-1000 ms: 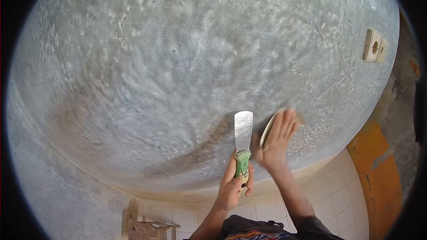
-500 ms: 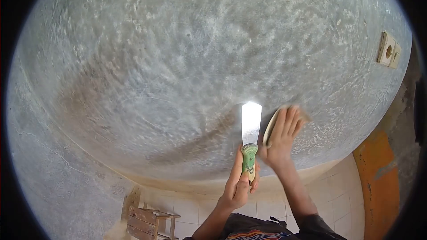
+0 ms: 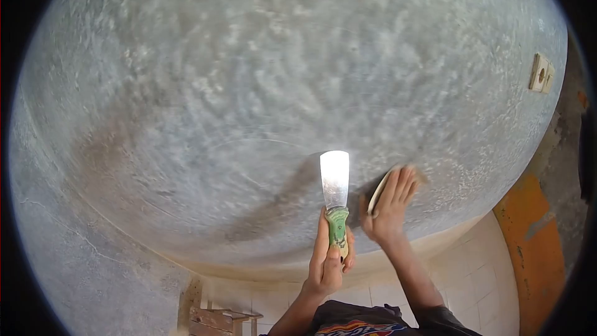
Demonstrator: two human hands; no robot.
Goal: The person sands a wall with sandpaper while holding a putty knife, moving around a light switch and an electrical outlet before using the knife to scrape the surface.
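Note:
A putty knife (image 3: 336, 224) with a worn green handle and a shiny metal blade stands upright in my left hand (image 3: 329, 261), whose fingers wrap round the handle. My right hand (image 3: 388, 208) presses a pale, thin-edged pad (image 3: 378, 195) against the grey wall (image 3: 261, 99). The pad lies mostly hidden under the palm and fingers, so its exact kind cannot be made out. The wall's surface is mottled with whitish marks, and a brownish shadow falls left of the blade.
A wall socket (image 3: 540, 73) is at the right. Below it runs an orange painted strip (image 3: 528, 236). A wooden stool (image 3: 217, 322) stands at the bottom left, on the pale tiled floor (image 3: 472, 274).
My left hand with the putty knife has shifted slightly left and down in view. My right hand and the pad sit a little lower. The camera view has also moved.

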